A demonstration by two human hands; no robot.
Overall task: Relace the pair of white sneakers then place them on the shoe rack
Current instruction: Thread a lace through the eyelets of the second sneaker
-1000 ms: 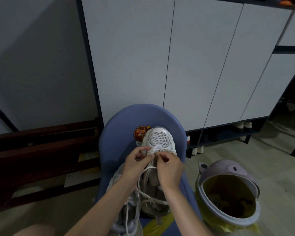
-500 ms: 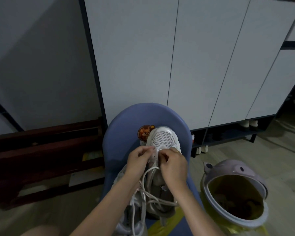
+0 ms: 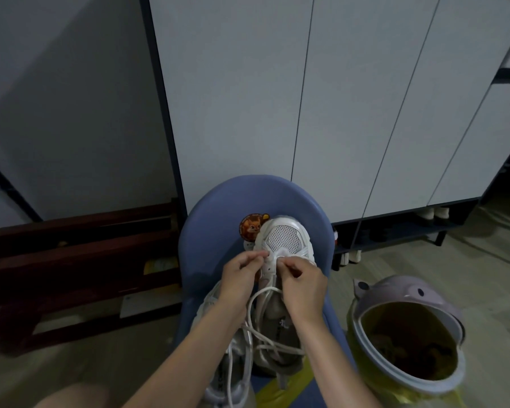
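A white sneaker with a mesh toe lies on a blue chair, toe pointing away from me. My left hand pinches at the lowest eyelets on the shoe's left side. My right hand pinches the white lace at the right side of the same eyelets. Loose lace loops hang down between my wrists. The second white sneaker lies under my left forearm, partly hidden, with its own lace trailing.
A lilac animal-shaped bin with a yellow liner stands right of the chair. White cabinet doors rise behind, with a low open shoe shelf holding shoes beneath. Dark wooden boards lie at the left.
Both hands stay at the sneaker's lowest eyelets, fingers shifting slightly on the lace. The view has drifted a little, so the chair sits further right in frame.
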